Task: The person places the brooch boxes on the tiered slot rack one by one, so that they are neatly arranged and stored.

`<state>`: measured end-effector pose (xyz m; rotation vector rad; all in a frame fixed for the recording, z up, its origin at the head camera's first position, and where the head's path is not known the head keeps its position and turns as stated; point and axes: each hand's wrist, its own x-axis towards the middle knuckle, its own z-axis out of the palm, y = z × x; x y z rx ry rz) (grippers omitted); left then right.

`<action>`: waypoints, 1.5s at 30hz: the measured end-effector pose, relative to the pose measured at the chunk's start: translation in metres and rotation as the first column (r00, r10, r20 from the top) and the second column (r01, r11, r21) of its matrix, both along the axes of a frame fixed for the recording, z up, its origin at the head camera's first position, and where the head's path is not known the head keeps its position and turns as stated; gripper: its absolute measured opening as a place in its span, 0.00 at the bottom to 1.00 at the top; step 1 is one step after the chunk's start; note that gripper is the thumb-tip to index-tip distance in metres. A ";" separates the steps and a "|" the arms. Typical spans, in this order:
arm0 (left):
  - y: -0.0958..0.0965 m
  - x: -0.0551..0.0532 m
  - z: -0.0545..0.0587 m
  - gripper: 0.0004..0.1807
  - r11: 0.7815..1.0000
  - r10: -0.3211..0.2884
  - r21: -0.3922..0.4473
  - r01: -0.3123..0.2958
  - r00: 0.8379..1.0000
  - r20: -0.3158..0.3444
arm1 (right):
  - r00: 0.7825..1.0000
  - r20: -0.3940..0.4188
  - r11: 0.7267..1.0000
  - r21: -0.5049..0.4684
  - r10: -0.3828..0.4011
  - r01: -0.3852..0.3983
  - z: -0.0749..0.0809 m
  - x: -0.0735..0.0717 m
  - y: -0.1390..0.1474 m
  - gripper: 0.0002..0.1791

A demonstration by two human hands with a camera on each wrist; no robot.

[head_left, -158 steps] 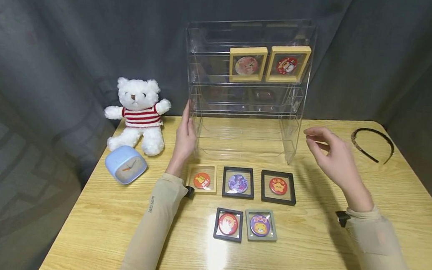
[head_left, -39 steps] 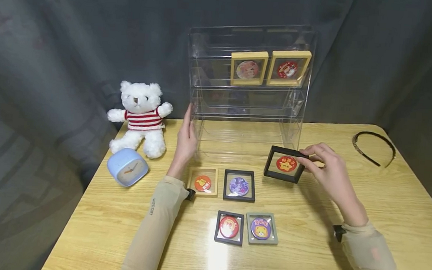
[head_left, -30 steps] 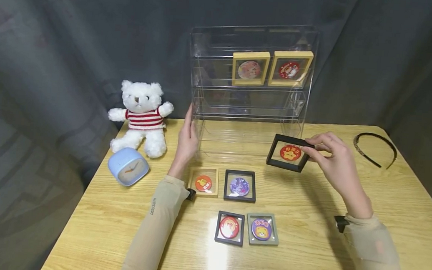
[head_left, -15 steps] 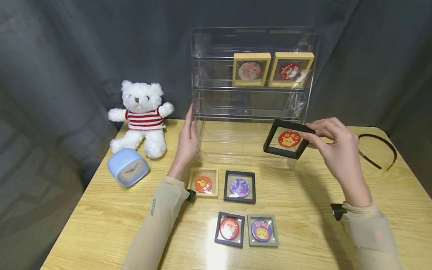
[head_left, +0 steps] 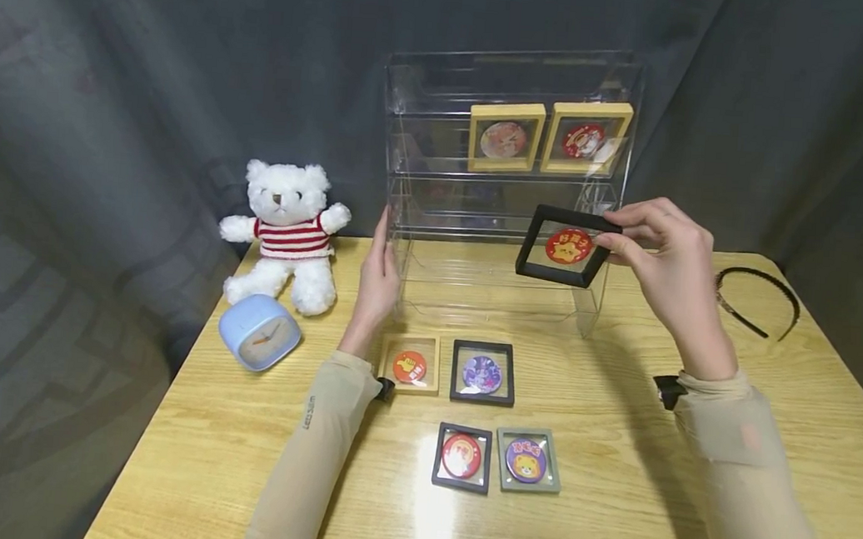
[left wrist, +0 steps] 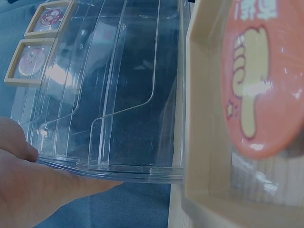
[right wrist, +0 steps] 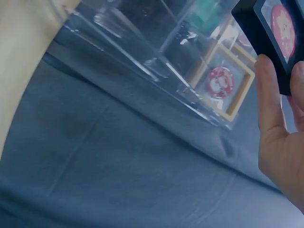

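Observation:
My right hand [head_left: 672,261] pinches the right edge of a black-framed display case [head_left: 529,241] with a red star badge inside. The case is tilted, raised off the table in front of the clear acrylic display rack [head_left: 585,309]. In the right wrist view, thumb and fingers grip the black frame [right wrist: 254,28] at its edge. My left hand [head_left: 377,291] rests along the rack's left side, fingers straight; the left wrist view has it at the clear side panel [left wrist: 142,175]. Two yellow-framed badge cases [head_left: 504,138] lean side by side on an upper tier, towards the right.
On the table lie a light wooden-framed case [head_left: 436,366], a black-framed case with a purple badge [head_left: 482,375], a black-framed case with a red badge [head_left: 461,457] and a grey-green one [head_left: 527,460]. A white teddy bear [head_left: 291,235], blue clock [head_left: 257,332] and headband [head_left: 762,276] flank the rack.
My right hand has taken the star-badge case from the table's row of cases and lifted it up and slightly left towards the rack. My left hand has stayed at the rack's side.

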<state>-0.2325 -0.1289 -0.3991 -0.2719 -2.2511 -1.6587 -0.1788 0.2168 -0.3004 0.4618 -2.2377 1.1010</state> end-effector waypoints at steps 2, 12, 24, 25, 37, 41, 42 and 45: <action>0.001 0.000 0.000 0.32 1.000 0.002 -0.002 -0.002 1.000 -0.007 | 1.000 -0.003 1.000 -0.002 0.003 -0.003 0.006 -0.003 -0.004 0.11; 0.000 0.001 0.001 0.33 1.000 0.002 -0.007 -0.002 1.000 0.001 | 0.997 -0.083 1.000 0.005 -0.003 0.003 0.022 -0.020 -0.021 0.10; -0.001 0.000 0.001 0.32 1.000 -0.003 -0.021 0.003 1.000 -0.008 | 0.988 -0.152 0.999 -0.044 0.004 -0.011 0.047 -0.046 -0.049 0.11; -0.001 0.000 0.001 0.32 1.000 -0.001 -0.021 0.001 1.000 -0.008 | 0.988 -0.152 0.999 -0.048 0.004 -0.011 0.049 -0.049 -0.051 0.11; 0.004 0.001 0.001 0.33 1.000 -0.002 -0.025 0.002 1.000 -0.002 | 0.980 -0.198 0.999 -0.043 -0.024 0.016 0.069 -0.071 -0.080 0.15; 0.005 0.002 0.001 0.33 0.999 0.004 -0.032 -0.004 1.000 0.005 | 0.978 -0.208 0.999 -0.037 -0.006 -0.002 0.075 -0.077 -0.091 0.16; 0.005 0.002 0.000 0.33 0.999 0.005 -0.035 -0.005 1.000 0.007 | 0.977 -0.215 1.000 -0.027 -0.003 -0.003 0.077 -0.079 -0.094 0.16; 0.005 0.002 -0.001 0.33 0.999 0.011 -0.041 -0.011 1.000 0.006 | 0.972 -0.234 1.000 -0.002 0.000 -0.001 0.083 -0.085 -0.103 0.17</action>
